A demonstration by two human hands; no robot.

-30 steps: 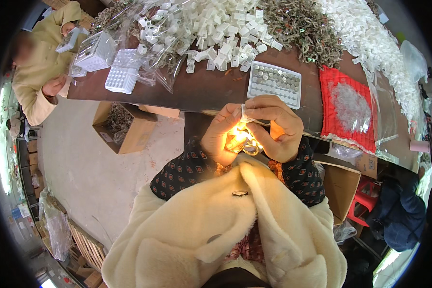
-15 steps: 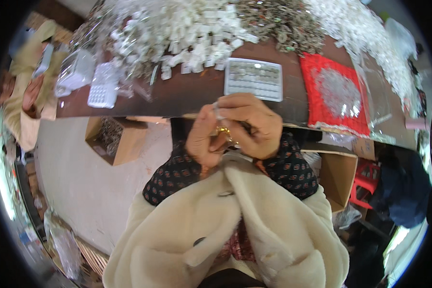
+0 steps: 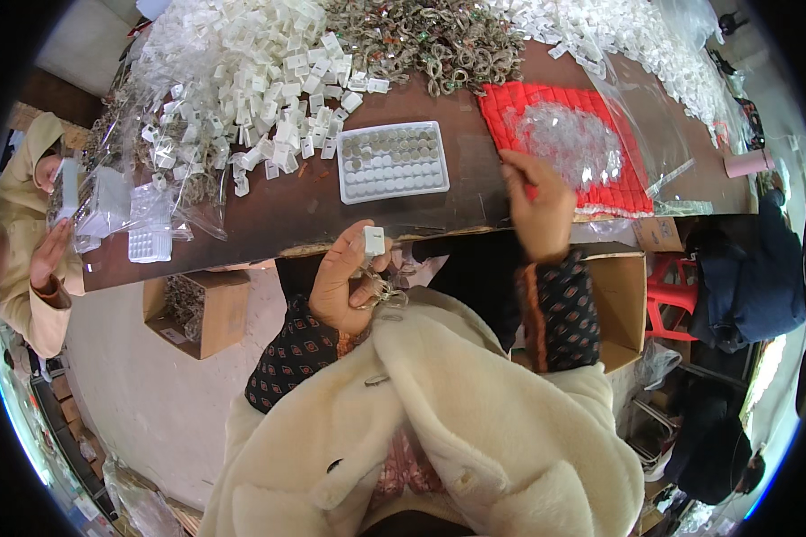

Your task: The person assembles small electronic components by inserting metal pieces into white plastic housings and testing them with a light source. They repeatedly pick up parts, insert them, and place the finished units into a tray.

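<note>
A small white square tag (image 3: 373,240) stands upright in my left hand (image 3: 338,285), pinched between thumb and fingers near the table's front edge. A shiny loop, like a bracelet or watch band (image 3: 389,294), hangs below it, partly hidden by the fingers. My right hand (image 3: 544,208) reaches over the table by the left edge of a red cloth (image 3: 494,115). Its fingers are bent and slightly apart, with nothing visible in them. Small clear plastic pieces (image 3: 573,143) lie heaped on that cloth. Between the hands, farther back, sits a white tray (image 3: 394,190) with rows of silvery round discs.
White tags (image 3: 278,89) pile up at the back left, beside a heap of metallic loops (image 3: 430,40). More white pieces (image 3: 631,40) spread at the back right. A cardboard box (image 3: 215,313) is on the floor at left. Another person's hand (image 3: 52,255) works at the far left.
My hands have parted. The right moved away to the right, toward the red cloth, while the left kept the white tag and loop. The whole view has shifted.
</note>
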